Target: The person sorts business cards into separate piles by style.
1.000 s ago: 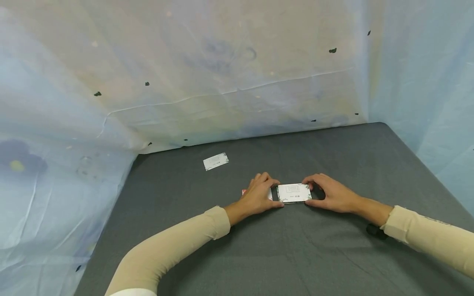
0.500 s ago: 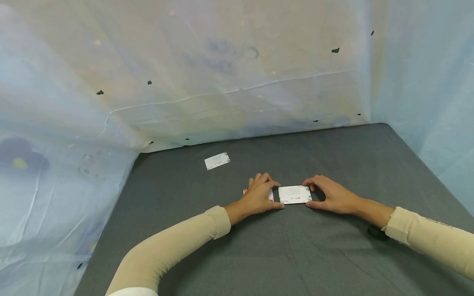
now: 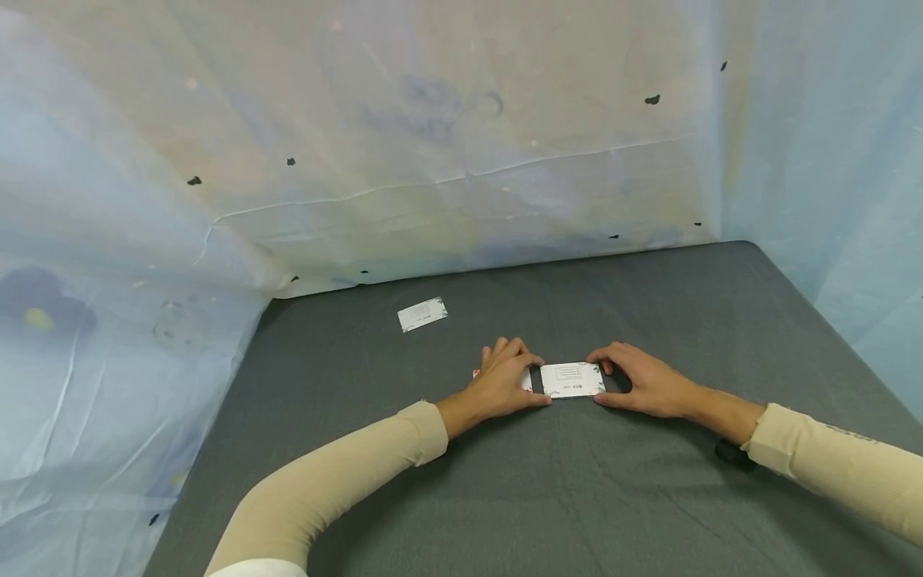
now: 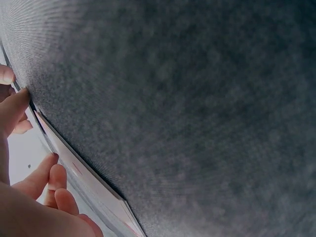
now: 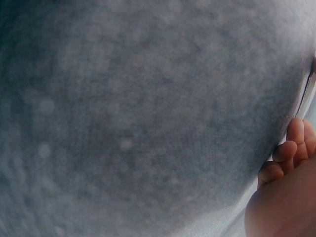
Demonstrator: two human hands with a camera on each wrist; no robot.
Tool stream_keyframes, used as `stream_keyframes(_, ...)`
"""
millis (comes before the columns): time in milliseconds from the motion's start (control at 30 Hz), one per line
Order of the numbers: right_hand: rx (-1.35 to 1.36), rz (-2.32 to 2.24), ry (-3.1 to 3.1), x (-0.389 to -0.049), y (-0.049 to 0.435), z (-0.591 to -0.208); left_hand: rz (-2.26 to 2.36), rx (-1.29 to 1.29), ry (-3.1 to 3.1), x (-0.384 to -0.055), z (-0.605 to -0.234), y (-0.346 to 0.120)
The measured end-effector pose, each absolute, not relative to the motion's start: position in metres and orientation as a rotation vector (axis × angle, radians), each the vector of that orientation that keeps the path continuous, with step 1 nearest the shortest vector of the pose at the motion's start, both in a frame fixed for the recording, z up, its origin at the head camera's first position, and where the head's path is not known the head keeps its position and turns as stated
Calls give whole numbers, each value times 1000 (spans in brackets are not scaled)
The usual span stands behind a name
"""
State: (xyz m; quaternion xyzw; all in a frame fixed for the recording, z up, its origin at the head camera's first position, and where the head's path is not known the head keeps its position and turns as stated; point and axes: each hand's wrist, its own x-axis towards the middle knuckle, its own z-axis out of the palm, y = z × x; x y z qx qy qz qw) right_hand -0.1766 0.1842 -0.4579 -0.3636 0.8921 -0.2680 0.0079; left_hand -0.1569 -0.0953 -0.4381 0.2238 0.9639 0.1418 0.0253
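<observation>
A white printed card (image 3: 573, 380) with leafy corner patterns and small text lies flat between both hands, close over the grey cloth in the head view. My left hand (image 3: 501, 381) holds its left corners, thumb at the near one and index finger at the far one. At the right corners, my right hand (image 3: 652, 385) grips the card between thumb and fingers. Partly hidden under the left palm is another card (image 3: 528, 380), white with red marks. The left wrist view shows that card's pale edge (image 4: 89, 175) running below the curled fingers (image 4: 57, 175).
A second white printed card (image 3: 422, 314) lies askew farther back, to the left. Grey cloth (image 3: 461, 497) covers the table. Pale patterned sheeting (image 3: 461, 160) rises behind it and at both sides. A dark object (image 3: 731, 451) shows under the right wrist.
The dark edge seen along the near side of the held card a second ago is thinner now. Both hands have stayed almost in place.
</observation>
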Motion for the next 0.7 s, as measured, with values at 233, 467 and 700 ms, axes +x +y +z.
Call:
stream_keyframes(233,-1131,-831,2790,-177,184,-458,438,691,2965,-158,-438,-95)
stream_keyframes(467,-1131,-823,2792,-177,184,-458,447,697,2968,-157,-438,-96)
stream_keyframes(700,-1124,-818,2788,-177,183,-457,453,702,2973,-157,-440,-96)
